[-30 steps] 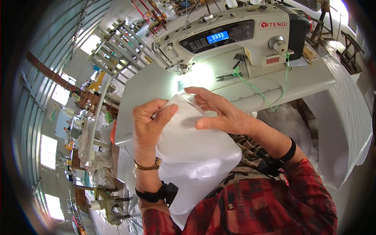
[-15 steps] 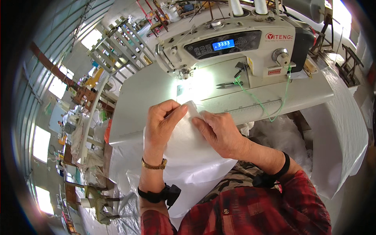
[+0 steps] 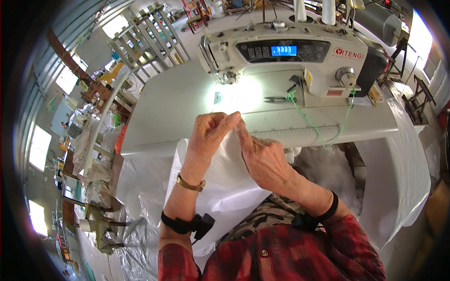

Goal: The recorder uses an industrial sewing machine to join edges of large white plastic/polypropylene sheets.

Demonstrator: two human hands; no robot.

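Observation:
A thin white sheet (image 3: 222,171), glossy and translucent, hangs from my fingers over the front edge of the sewing table (image 3: 159,117) and down toward my lap. My left hand (image 3: 211,136) pinches its upper edge between thumb and curled fingers. Close against it, my right hand (image 3: 266,161) is closed at the same edge, its index finger pointing up to the left thumb. The fingertips cover the exact spot being gripped. Just beyond both hands stands a white sewing machine (image 3: 307,77), its lamp shining on the needle area and its display lit blue.
Black thread snips (image 3: 275,99) lie on the table beside the machine, and a green cord (image 3: 304,114) loops over the ruler strip (image 3: 300,131). White sheeting (image 3: 398,173) drapes off the right end. A wooden stool (image 3: 101,229) is at lower left.
My hands have come closer together at the sheet's edge, and the folded corner that stuck up between them is now hidden. The right index finger has straightened upward. The view has shifted slightly.

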